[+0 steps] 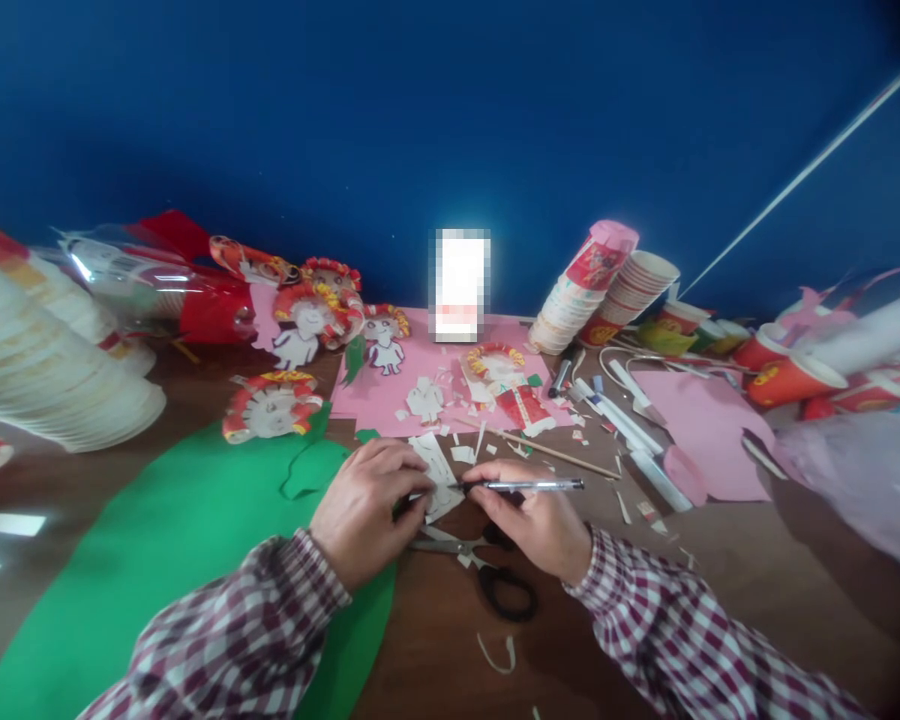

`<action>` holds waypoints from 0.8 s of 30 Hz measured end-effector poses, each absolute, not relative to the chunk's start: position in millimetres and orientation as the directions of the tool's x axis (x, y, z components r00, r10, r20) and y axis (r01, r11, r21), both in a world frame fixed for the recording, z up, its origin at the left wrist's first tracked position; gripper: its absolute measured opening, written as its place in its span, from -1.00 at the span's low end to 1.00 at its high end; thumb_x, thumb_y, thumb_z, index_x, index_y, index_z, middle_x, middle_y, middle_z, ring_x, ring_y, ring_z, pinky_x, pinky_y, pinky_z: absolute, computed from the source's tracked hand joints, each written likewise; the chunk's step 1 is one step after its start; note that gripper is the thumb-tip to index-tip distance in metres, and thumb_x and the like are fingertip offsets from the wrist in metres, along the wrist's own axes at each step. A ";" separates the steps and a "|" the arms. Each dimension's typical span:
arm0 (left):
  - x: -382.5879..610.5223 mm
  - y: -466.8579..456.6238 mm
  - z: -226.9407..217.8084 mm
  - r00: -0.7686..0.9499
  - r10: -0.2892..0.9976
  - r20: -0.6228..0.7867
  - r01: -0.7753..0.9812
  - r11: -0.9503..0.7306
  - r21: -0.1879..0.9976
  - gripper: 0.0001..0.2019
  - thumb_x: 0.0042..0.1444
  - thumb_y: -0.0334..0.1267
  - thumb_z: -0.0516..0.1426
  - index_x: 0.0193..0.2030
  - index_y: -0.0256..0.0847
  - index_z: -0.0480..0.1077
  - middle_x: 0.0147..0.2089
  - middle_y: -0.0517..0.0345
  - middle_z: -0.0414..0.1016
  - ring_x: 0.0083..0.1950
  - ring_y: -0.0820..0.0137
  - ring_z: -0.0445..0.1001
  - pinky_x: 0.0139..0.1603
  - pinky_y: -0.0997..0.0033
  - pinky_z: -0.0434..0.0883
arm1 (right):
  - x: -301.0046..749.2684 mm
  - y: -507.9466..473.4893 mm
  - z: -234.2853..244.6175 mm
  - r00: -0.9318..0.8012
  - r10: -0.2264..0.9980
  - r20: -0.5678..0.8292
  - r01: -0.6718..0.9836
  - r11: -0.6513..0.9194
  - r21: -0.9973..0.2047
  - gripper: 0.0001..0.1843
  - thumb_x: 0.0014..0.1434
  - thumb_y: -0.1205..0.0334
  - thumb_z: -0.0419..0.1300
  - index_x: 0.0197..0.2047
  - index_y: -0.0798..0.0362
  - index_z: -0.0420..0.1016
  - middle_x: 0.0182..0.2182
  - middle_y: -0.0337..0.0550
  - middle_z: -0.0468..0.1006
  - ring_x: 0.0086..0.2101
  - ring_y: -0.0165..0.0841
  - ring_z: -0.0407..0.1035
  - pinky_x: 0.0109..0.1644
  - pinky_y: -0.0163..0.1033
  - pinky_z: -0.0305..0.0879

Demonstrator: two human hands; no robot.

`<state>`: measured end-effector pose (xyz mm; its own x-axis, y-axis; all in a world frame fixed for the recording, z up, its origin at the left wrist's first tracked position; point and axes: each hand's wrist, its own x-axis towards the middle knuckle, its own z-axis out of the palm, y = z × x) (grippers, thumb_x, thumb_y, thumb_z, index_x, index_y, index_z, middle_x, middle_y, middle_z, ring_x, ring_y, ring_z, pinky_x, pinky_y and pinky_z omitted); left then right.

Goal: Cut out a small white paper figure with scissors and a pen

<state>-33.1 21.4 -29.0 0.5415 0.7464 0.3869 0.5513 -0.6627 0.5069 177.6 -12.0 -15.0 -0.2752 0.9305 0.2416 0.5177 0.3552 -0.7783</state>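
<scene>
My right hand (pixel 534 522) grips a pen (pixel 540 486), its tip close to a small piece of white paper (pixel 441 472) with faint lines on it. Curled fingers of my left hand (pixel 371 505) hold that paper against the table from its left side. Scissors with black handles (pixel 508 592) lie just below the paper, between my hands, partly covered by my right hand. Behind the paper, white cut-out figures (pixel 424 400) and a paper-cup figure with a red body (pixel 523 402) rest on pink sheets (pixel 450 352).
Green paper (pixel 165 560) spreads under my left arm. Stacked paper cups (pixel 60 350) lean at the left, with more stacks (pixel 570 295) at the back right. A wooden stick (pixel 555 452), paper scraps and white strips (pixel 630 415) lie to the right. A blue wall (pixel 270 110) stands behind.
</scene>
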 end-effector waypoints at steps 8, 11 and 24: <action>-32.8 21.2 -29.2 0.548 0.744 0.382 0.552 -0.665 0.503 -0.87 0.02 -0.37 0.10 -0.30 -0.17 0.46 -0.22 0.11 0.47 -0.11 0.28 0.33 -0.06 0.19 0.29 | 177.8 -11.6 -15.4 -0.279 0.932 0.232 0.514 0.349 -0.783 -0.84 0.18 0.28 0.10 -0.18 0.05 0.46 -0.29 -0.19 0.55 -0.26 -0.39 0.42 -0.15 -0.32 0.32; -32.6 20.4 -28.5 0.527 0.755 0.391 0.547 -0.653 0.523 -0.79 0.00 -0.45 0.08 -0.21 -0.22 0.42 -0.21 0.07 0.47 -0.09 0.28 0.33 -0.04 0.20 0.29 | 178.0 -12.0 -15.1 -0.279 0.932 0.229 0.515 0.347 -0.784 -0.85 0.17 0.28 0.11 -0.19 0.06 0.46 -0.30 -0.18 0.55 -0.27 -0.39 0.42 -0.16 -0.32 0.32; -33.8 18.8 -25.8 0.491 0.812 0.316 0.584 -0.576 0.572 -0.66 -0.06 -0.59 -0.04 -0.14 -0.26 0.31 -0.17 0.02 0.42 -0.07 0.26 0.30 -0.04 0.20 0.29 | 178.9 -12.7 -16.0 -0.282 0.939 0.196 0.504 0.319 -0.803 -0.84 0.19 0.27 0.10 -0.17 0.06 0.45 -0.28 -0.18 0.55 -0.26 -0.39 0.43 -0.16 -0.31 0.34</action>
